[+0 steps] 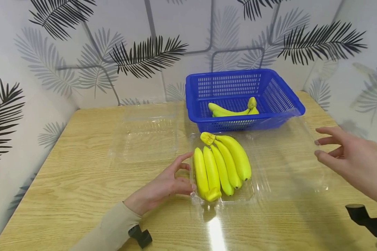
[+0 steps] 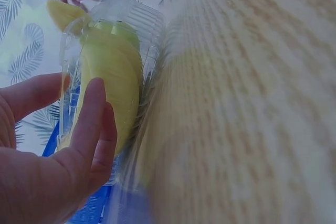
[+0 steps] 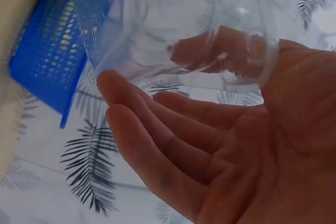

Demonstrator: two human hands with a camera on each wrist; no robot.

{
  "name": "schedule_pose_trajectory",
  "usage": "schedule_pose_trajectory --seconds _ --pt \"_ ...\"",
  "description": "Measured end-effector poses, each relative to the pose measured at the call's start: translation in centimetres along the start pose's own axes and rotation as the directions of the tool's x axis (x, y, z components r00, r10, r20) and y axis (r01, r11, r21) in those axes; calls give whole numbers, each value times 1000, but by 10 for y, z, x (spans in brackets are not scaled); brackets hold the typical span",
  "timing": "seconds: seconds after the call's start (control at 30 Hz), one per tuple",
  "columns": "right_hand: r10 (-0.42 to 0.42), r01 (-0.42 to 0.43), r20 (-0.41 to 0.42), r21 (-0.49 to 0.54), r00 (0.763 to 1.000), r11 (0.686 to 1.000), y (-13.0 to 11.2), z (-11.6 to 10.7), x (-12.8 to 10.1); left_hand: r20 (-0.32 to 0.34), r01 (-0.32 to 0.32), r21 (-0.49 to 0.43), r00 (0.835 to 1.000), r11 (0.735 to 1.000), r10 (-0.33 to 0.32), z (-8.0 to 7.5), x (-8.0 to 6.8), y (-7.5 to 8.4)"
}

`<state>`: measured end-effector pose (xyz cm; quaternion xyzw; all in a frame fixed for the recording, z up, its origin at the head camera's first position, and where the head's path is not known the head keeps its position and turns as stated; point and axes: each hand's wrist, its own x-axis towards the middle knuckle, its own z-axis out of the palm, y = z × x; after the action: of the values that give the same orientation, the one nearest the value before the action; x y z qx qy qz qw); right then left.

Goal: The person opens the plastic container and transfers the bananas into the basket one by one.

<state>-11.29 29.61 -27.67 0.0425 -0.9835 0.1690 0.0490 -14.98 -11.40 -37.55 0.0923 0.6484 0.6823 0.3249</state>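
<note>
Two bunches of yellow bananas (image 1: 221,167) lie side by side in a clear plastic clamshell box (image 1: 249,198) on the table. Its transparent lid (image 1: 289,160) is folded out to the right, partly in front of the basket. My left hand (image 1: 171,183) is at the box's left wall, fingertips and thumb spread along it; the left wrist view shows the fingers extended beside the wall. My right hand (image 1: 348,157) is at the lid's right edge, fingers apart. In the right wrist view the thumb shows through the clear plastic, while the extended fingers lie along the lid's edge.
Behind the box stands a blue perforated basket (image 1: 245,120) with more bananas (image 1: 229,112) inside. Another clear plastic container (image 1: 149,139) lies on the wooden table (image 1: 81,181) at the back left. A leaf-patterned wall covering (image 1: 163,28) surrounds the table's back and sides.
</note>
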Motion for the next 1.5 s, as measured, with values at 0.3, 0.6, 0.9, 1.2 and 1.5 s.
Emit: schedule_pose_trajectory --seconds 0.3,0.6,0.9,1.2,1.5 --pt "-1 -35 282 123 959 992 46 33 25 -44 -26 -18 999 1000 25 0 4 -5" --pt "-79 -2 310 252 947 968 62 62 40 -78 -60 -40 995 997 56 -1 8 -6" --pt "-132 101 249 135 960 986 63 74 49 -86 -57 -47 995 997 52 -2 8 -5" --pt "-130 126 86 59 988 990 41 57 54 -80 -63 -60 995 996 58 -3 10 -5" --pt "-225 205 113 168 968 964 -23 50 74 -76 -62 -73 995 995 57 -3 10 -7"
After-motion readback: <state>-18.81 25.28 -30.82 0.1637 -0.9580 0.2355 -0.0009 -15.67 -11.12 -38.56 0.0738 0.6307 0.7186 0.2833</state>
